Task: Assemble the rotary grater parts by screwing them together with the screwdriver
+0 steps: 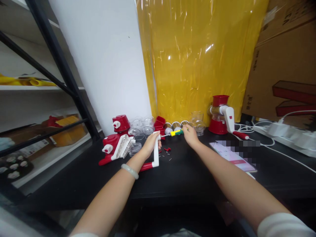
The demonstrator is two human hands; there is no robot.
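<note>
My left hand (150, 144) is closed around the upper end of a white crank handle (156, 154), whose red grip (146, 167) points down toward me. In my right hand (190, 135) is a screwdriver (176, 133) with a yellow and green handle, held level. Its metal shaft reaches left to the top of the crank handle; whether the tip sits in a screw cannot be made out. Below my left hand, small red parts (167, 149) and several tiny screws (170, 160) lie on the black table (187, 177).
Red grater bases (120, 123), clear plastic parts (141, 125) and metal drums (176, 126) stand along the back. An assembled rotary grater (219, 115) is at right, near a phone (232, 156) and a power strip (293, 136). Shelves (44, 88) flank the left.
</note>
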